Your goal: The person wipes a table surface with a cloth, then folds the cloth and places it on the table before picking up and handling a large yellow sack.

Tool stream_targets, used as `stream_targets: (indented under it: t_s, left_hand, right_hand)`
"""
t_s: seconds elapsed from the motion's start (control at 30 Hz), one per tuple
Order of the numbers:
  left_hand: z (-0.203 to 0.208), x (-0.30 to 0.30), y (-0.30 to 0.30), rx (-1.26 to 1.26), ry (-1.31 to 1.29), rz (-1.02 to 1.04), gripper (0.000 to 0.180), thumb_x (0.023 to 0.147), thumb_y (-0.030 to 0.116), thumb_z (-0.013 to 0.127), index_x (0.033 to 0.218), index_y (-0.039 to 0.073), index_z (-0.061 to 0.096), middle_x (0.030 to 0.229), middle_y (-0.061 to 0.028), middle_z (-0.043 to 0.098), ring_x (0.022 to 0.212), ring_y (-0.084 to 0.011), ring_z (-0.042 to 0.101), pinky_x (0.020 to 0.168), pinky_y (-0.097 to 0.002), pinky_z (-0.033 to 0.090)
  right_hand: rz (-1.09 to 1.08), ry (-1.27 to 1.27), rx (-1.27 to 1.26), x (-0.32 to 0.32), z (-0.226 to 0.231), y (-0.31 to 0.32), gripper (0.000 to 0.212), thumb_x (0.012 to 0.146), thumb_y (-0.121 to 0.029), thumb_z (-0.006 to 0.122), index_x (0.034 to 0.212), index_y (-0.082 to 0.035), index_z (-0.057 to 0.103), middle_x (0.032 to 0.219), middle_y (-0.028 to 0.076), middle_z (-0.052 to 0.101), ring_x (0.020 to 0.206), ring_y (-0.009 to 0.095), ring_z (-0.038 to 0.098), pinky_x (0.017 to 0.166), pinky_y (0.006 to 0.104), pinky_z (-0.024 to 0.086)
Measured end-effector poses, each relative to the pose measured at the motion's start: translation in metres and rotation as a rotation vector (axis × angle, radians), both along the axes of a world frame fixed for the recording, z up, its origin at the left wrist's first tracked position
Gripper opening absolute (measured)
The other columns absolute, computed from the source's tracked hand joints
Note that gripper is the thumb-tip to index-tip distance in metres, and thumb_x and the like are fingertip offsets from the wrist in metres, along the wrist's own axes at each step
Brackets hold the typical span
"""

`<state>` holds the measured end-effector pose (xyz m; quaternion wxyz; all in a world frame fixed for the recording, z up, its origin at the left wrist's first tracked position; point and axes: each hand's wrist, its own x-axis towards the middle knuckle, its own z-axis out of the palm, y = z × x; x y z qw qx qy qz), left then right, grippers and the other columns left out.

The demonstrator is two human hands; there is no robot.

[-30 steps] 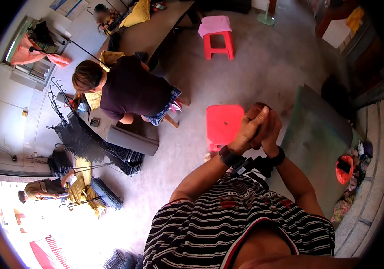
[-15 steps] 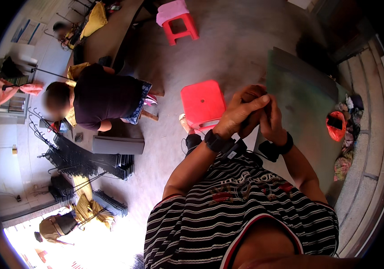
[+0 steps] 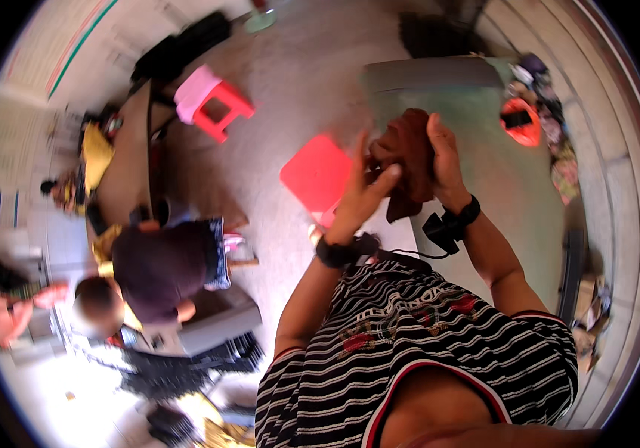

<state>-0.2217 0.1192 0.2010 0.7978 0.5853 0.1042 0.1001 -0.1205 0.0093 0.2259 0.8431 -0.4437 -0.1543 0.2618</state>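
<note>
A crumpled reddish-brown piece of cloth (image 3: 409, 160) is held between my two hands, above the edge of a greenish table. My left hand (image 3: 365, 190) grips its left side, thumb across the front and fingers partly spread. Against the right side lies my right hand (image 3: 445, 166), its thumb raised along the cloth and its other fingers mostly hidden behind it. The cloth's lower end hangs between my palms. Each wrist wears a black strap with a small black device.
A red stool (image 3: 316, 175) stands just left of my hands. The greenish table (image 3: 499, 224) carries a grey panel (image 3: 432, 75) and an orange bag (image 3: 520, 121). Farther left are a pink-topped red stool (image 3: 223, 112), a person bending over a bench (image 3: 163, 269) and black metal racks (image 3: 185, 369).
My hands have moved apart from a clasped pose, and the cloth shows larger between them. The view has turned, so stools, table and the other person appear shifted.
</note>
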Motion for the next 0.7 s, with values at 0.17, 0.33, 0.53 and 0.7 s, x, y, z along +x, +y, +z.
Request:
stream_targets:
  t_s: [0.17,0.33,0.53,0.7]
  left_hand:
    - [-0.029,0.018,0.025,1.126,0.153,-0.366,0.066,0.074,0.018,0.065,0.131,0.006,0.033,0.126,-0.0241,0.039,0.105,-0.0355,0.049,0.081,-0.0409,0.043]
    - [-0.038,0.013,0.016,1.009,-0.319,-0.581,0.054,0.07,0.02,0.065,0.12,0.012,0.047,0.128,-0.0106,0.043,0.126,-0.0265,0.029,0.103,-0.0423,0.019]
    - [-0.016,-0.007,0.005,1.083,-0.212,-1.008,0.034,0.07,0.003,0.06,0.104,0.008,0.055,0.105,-0.0133,0.056,0.099,-0.0339,0.051,0.087,-0.0405,0.04]
    - [-0.029,-0.035,-0.006,0.727,-0.051,-0.711,0.054,0.076,0.011,0.065,0.124,0.006,0.041,0.118,-0.0104,0.05,0.108,-0.0214,0.049,0.077,-0.0318,0.047]
  right_hand:
    - [0.25,0.049,0.024,0.002,0.004,-0.037,0.032,0.088,-0.029,0.051,0.098,0.001,0.057,0.085,0.007,0.062,0.074,0.012,0.057,0.065,0.0258,0.048]
    - [-0.196,-0.686,-0.79,-0.059,-0.037,-0.021,0.03,0.078,-0.03,0.058,0.08,0.0,0.055,0.07,0.016,0.059,0.058,0.029,0.058,0.048,0.0362,0.043]
    - [-0.735,-0.849,-0.944,-0.104,-0.044,-0.045,0.024,0.083,-0.026,0.055,0.082,-0.003,0.051,0.069,0.014,0.054,0.057,0.034,0.053,0.049,0.0412,0.042]
    - [-0.874,-0.821,-1.048,-0.175,-0.064,-0.087,0.033,0.086,-0.031,0.052,0.095,0.001,0.052,0.104,0.014,0.051,0.076,0.033,0.055,0.065,0.0369,0.045]
